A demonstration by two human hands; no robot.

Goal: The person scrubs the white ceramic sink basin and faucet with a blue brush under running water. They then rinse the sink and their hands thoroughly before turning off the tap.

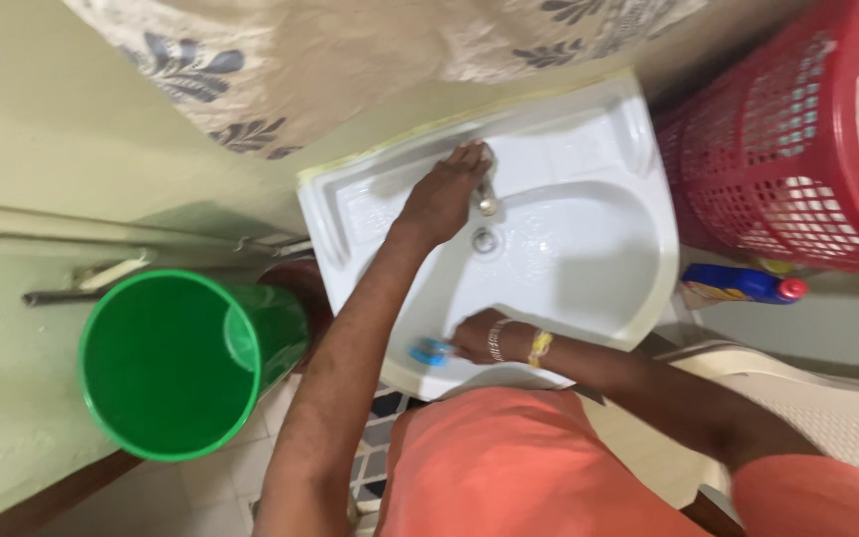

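Note:
A white wash basin [638,199] hangs on the wall in front of me, with a metal tap [490,202] at its back and a drain hole [485,240] below the tap. My left hand [446,194] reaches across the basin and covers the tap, fingers curled over its top. My right hand [476,338], with bangles at the wrist, grips a small blue scrubber [431,351]. It presses the scrubber against the near left rim of the basin. My orange clothing fills the bottom of the view.
A green plastic bucket [166,363] stands on the floor left of the basin. A red laundry basket [777,159] with cloth inside sits at the right, above a blue bottle with a red cap [738,283]. A white plastic chair [827,398] is at the lower right. A patterned curtain [350,50] hangs above.

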